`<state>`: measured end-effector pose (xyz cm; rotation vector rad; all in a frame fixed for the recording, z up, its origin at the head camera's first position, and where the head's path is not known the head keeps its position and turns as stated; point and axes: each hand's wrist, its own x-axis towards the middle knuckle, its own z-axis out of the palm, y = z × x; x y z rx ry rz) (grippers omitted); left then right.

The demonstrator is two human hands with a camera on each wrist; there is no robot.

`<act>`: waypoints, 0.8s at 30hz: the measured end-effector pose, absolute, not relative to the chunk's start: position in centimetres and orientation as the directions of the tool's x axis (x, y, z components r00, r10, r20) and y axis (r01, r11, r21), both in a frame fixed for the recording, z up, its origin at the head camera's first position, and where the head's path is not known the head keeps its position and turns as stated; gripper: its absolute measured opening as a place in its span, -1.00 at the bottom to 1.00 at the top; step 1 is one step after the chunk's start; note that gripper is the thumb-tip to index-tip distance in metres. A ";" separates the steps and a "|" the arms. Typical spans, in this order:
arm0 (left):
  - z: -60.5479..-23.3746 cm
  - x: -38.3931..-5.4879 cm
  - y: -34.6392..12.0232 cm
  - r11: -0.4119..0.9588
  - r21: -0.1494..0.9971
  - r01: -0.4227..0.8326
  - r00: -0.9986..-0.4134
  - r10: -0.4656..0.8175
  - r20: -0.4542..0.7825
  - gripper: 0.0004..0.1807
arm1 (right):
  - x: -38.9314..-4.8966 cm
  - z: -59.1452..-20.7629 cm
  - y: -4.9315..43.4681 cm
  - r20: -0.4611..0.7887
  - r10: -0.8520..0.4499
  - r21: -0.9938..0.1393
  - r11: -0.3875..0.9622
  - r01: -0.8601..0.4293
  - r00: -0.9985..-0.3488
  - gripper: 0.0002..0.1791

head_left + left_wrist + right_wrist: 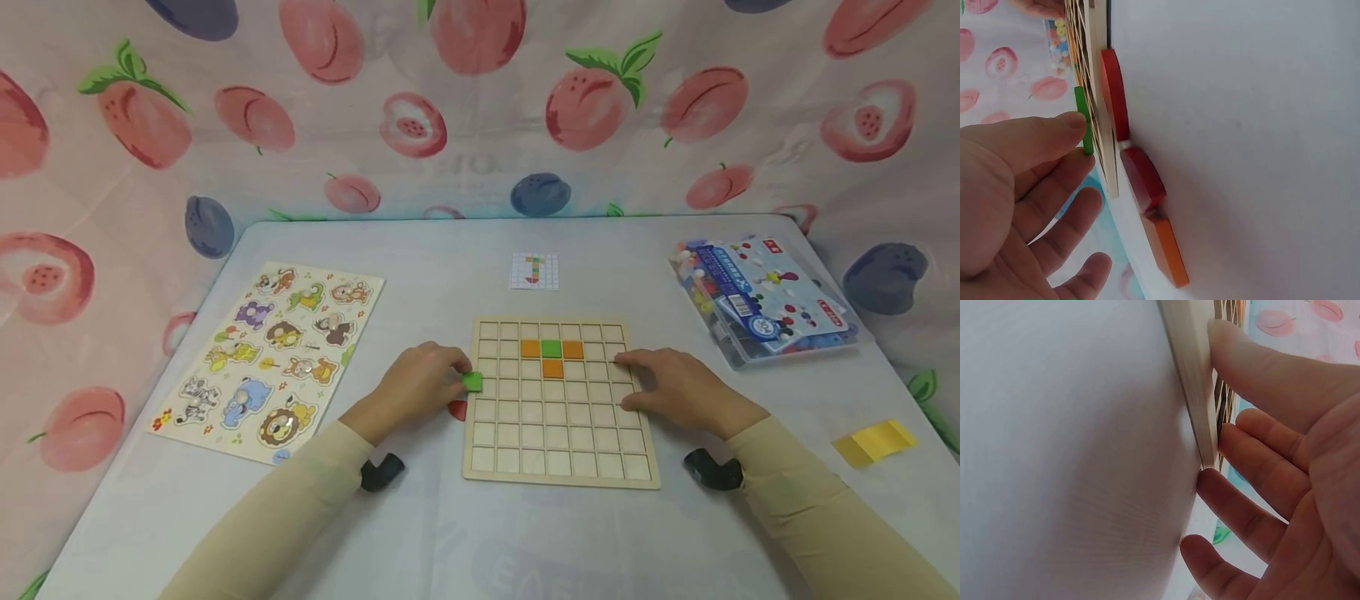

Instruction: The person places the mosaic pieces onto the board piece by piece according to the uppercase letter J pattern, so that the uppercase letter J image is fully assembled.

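My left hand (422, 383) pinches a green square tile (472, 382) between thumb and forefinger, just over the left edge of a wooden grid board (521, 461). The left wrist view shows the same tile (1083, 119) held on edge close above the board's face. My right hand (678, 385) rests at the board's right edge, thumb and fingertips touching its rim (1194, 375). Three orange tiles (552, 368) and one green tile (551, 348) sit in the upper cells, forming a T. Two red rounded pieces (1116, 94) and an orange tile (1166, 247) lie along the board's left side.
A small printed pattern card (534, 272) lies behind the board. To the left is an animal peg puzzle (258, 367). A clear plastic case (765, 292) of colourful parts stands at the back right, with a folded yellow paper (874, 442) nearer the front.
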<state>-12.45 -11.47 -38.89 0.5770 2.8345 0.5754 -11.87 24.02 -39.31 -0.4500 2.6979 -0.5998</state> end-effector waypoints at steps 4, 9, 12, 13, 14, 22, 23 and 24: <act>-38.8 -12.4 -11.1 0.845 0.410 0.344 -0.901 0.420 -0.111 -0.78 | -11.9 -39.2 24.1 -0.252 -0.373 -0.456 0.860 -0.230 -0.893 -0.27; -38.9 -12.4 -10.6 0.836 0.405 0.370 -0.891 0.443 -0.099 -0.78 | -12.0 -39.2 24.1 -0.252 -0.374 -0.452 0.861 -0.233 -0.893 -0.27; -38.9 -12.4 -10.2 0.831 0.403 0.384 -0.885 0.455 -0.096 -0.79 | -12.1 -39.2 24.1 -0.252 -0.373 -0.451 0.862 -0.232 -0.893 -0.27; -38.9 -12.4 -10.0 0.829 0.403 0.388 -0.883 0.460 -0.096 -0.79 | -12.1 -39.2 24.1 -0.254 -0.371 -0.452 0.862 -0.230 -0.893 -0.27; -38.9 -12.4 -9.9 0.826 0.404 0.392 -0.880 0.465 -0.096 -0.79 | -12.1 -39.1 24.0 -0.255 -0.369 -0.453 0.862 -0.227 -0.894 -0.27; -38.9 -12.2 -8.7 0.801 0.408 0.439 -0.857 0.509 -0.077 -0.84 | -12.0 -39.3 24.0 -0.260 -0.363 -0.460 0.861 -0.216 -0.895 -0.26; -38.9 -12.2 -8.6 0.798 0.411 0.441 -0.855 0.513 -0.077 -0.84 | -12.0 -39.4 24.0 -0.262 -0.361 -0.459 0.862 -0.214 -0.895 -0.26; -38.9 -12.2 -8.4 0.798 0.416 0.437 -0.855 0.511 -0.082 -0.84 | -12.0 -39.4 24.0 -0.261 -0.361 -0.459 0.862 -0.214 -0.895 -0.26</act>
